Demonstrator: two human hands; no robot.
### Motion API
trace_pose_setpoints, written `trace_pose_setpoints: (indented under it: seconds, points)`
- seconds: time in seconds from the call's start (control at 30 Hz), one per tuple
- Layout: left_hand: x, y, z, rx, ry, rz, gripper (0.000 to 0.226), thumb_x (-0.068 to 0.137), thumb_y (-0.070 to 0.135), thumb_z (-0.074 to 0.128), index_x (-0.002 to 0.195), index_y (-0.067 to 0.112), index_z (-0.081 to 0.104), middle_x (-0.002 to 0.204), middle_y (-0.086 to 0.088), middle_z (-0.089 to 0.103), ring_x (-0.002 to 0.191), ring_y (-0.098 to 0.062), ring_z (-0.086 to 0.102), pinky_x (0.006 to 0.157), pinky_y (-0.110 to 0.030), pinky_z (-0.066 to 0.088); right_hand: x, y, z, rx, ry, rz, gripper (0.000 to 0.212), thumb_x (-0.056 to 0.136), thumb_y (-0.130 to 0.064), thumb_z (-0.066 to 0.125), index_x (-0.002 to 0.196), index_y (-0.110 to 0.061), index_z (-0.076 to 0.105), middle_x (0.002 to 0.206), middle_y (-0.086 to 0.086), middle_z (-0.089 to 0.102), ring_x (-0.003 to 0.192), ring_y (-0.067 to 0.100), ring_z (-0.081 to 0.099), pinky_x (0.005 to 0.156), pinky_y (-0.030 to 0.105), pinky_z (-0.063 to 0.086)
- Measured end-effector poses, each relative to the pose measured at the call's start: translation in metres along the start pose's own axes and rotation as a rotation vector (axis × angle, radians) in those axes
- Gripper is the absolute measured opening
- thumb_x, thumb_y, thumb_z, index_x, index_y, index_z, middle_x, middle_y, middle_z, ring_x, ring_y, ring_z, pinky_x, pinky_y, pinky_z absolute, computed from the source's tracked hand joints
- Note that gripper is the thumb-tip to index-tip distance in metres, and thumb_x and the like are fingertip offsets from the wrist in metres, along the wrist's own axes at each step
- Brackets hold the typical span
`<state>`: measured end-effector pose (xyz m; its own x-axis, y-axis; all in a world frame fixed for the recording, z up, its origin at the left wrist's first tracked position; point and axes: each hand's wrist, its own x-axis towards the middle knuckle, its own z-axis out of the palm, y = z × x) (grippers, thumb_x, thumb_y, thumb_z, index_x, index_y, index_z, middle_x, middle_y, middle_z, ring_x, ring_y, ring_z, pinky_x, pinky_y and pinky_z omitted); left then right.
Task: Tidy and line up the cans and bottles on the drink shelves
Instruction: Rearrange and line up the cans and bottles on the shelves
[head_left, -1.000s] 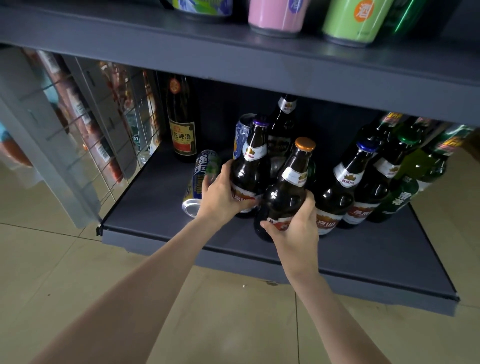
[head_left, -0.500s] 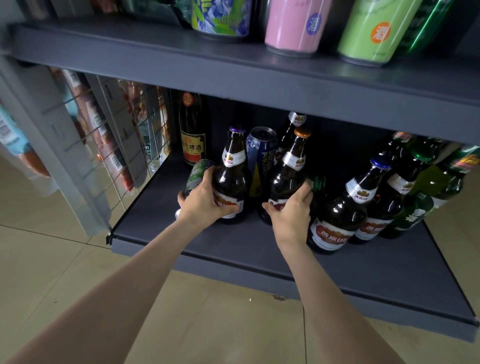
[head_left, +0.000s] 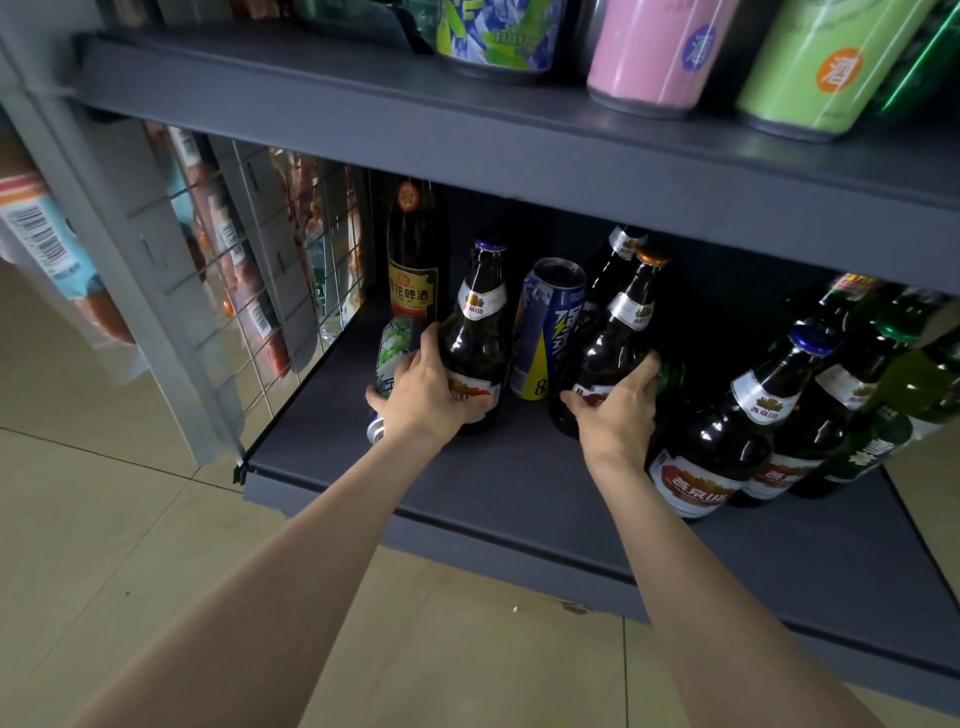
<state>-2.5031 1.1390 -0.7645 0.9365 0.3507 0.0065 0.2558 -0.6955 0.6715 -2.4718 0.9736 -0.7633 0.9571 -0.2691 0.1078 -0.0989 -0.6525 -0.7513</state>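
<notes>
On bottom shelf (head_left: 519, 499), left hand (head_left: 426, 395) grips purple-capped beer bottle (head_left: 480, 332). Right hand (head_left: 615, 410) grips orange-capped bottle (head_left: 618, 338); blue can (head_left: 548, 327) stands btwn them

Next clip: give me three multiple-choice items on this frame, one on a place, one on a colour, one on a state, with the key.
1. Where does the blue can stand?
A. Between the two held bottles
B. On the upper shelf
C. On the floor

2. What colour is the cap of the bottle in the right hand?
A. Green
B. Orange
C. White

3. What is the left hand doing?
A. Hanging idle
B. Pressing flat on the shelf
C. Gripping a brown bottle

Key: 1 A, it stands on the lower shelf in the gap between them; 2 B, the cap on its neck is orange; 3 C, the fingers wrap around the bottle's lower body.
</notes>
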Motion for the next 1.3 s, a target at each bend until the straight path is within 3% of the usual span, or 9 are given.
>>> trace_pose_setpoints:
  seconds: [0.1, 0.2, 0.3, 0.43, 0.57, 0.73, 0.87, 1.07, 1.3]
  points:
    - [0.002, -0.002, -0.001, -0.007, -0.012, -0.006, 0.093, 0.074, 0.044, 0.073, 0.143, 0.03, 0.013, 0.141, 0.006, 0.04, 0.138, -0.02, 0.021, 0.107, -0.062, 0.015, -0.01, 0.0, -0.003, 0.062, 0.043, -0.003, 0.095, 0.076, -0.018, 0.077, 0.147, -0.006, 0.014, 0.146, 0.017, 0.029, 0.128, 0.034, 0.041, 0.1, 0.04, 0.039]
    - [0.001, -0.002, -0.001, 0.035, -0.028, -0.005, 0.093, 0.074, 0.047, 0.071, 0.144, 0.029, 0.012, 0.143, 0.005, 0.037, 0.138, -0.022, 0.018, 0.107, -0.061, 0.017, -0.045, 0.001, -0.007, 0.128, 0.179, -0.193, 0.074, 0.079, -0.017, 0.074, 0.138, -0.003, 0.032, 0.132, 0.017, 0.04, 0.12, 0.029, 0.047, 0.1, 0.035, 0.041]
    - [0.0, -0.007, -0.005, 0.171, -0.056, -0.016, 0.1, 0.072, 0.054, 0.07, 0.146, 0.026, 0.01, 0.15, -0.002, 0.024, 0.14, -0.031, 0.011, 0.104, -0.058, 0.022, -0.068, -0.015, -0.006, 0.18, 0.042, -0.44, 0.058, 0.084, -0.011, 0.067, 0.135, -0.004, 0.04, 0.13, 0.011, 0.045, 0.121, 0.018, 0.045, 0.099, 0.022, 0.036]
    - [0.003, -0.029, -0.009, 0.261, -0.116, -0.123, 0.087, 0.079, 0.036, 0.069, 0.146, 0.029, 0.014, 0.15, -0.017, 0.01, 0.131, -0.046, 0.025, 0.104, -0.053, 0.033, -0.03, -0.045, -0.005, 0.03, -0.05, -0.541, 0.06, 0.089, -0.003, 0.057, 0.142, -0.003, 0.03, 0.146, 0.015, 0.031, 0.136, 0.024, 0.032, 0.109, 0.019, 0.018]
    - [-0.003, -0.034, -0.013, 0.188, -0.136, -0.248, 0.089, 0.083, 0.03, 0.063, 0.148, 0.033, 0.002, 0.134, -0.023, 0.03, 0.118, -0.045, 0.039, 0.096, -0.046, 0.037, -0.006, -0.054, -0.003, -0.123, -0.159, -0.504, 0.073, 0.089, 0.0, 0.057, 0.148, -0.008, 0.016, 0.156, 0.008, 0.011, 0.143, 0.024, 0.018, 0.108, 0.015, 0.009]
    - [-0.017, -0.034, -0.024, 0.297, -0.189, -0.317, 0.105, 0.073, 0.034, 0.074, 0.147, 0.033, 0.0, 0.134, -0.016, 0.026, 0.121, -0.04, 0.039, 0.095, -0.044, 0.038, 0.006, -0.057, 0.001, -0.353, -0.106, -0.558, 0.074, 0.089, 0.0, 0.055, 0.149, -0.01, 0.013, 0.157, 0.005, 0.008, 0.135, 0.031, 0.027, 0.107, 0.028, 0.024]
    - [-0.025, -0.029, -0.023, 0.4, -0.233, -0.344, 0.111, 0.067, 0.046, 0.076, 0.146, 0.029, 0.001, 0.133, -0.015, 0.025, 0.12, -0.038, 0.042, 0.094, -0.043, 0.037, 0.008, -0.063, 0.001, -0.515, -0.073, -0.554, 0.058, 0.088, -0.005, 0.059, 0.138, -0.005, 0.03, 0.148, 0.011, 0.022, 0.119, 0.035, 0.041, 0.099, 0.033, 0.035]
    - [-0.026, -0.028, -0.021, 0.407, -0.233, -0.354, 0.113, 0.067, 0.049, 0.075, 0.146, 0.028, -0.003, 0.134, -0.015, 0.023, 0.121, -0.037, 0.04, 0.095, -0.042, 0.035, 0.007, -0.065, -0.002, -0.612, 0.088, -0.617, 0.044, 0.086, -0.011, 0.063, 0.124, -0.003, 0.043, 0.134, 0.021, 0.033, 0.115, 0.036, 0.04, 0.098, 0.037, 0.037]
    - [-0.025, -0.029, -0.019, 0.406, -0.234, -0.357, 0.115, 0.068, 0.05, 0.075, 0.147, 0.028, -0.006, 0.135, -0.015, 0.022, 0.122, -0.036, 0.037, 0.096, -0.041, 0.035, 0.018, -0.081, -0.013, -0.564, -0.125, -0.587, 0.06, 0.084, -0.02, 0.068, 0.131, 0.002, 0.038, 0.137, 0.022, 0.031, 0.127, 0.034, 0.037, 0.103, 0.035, 0.035]
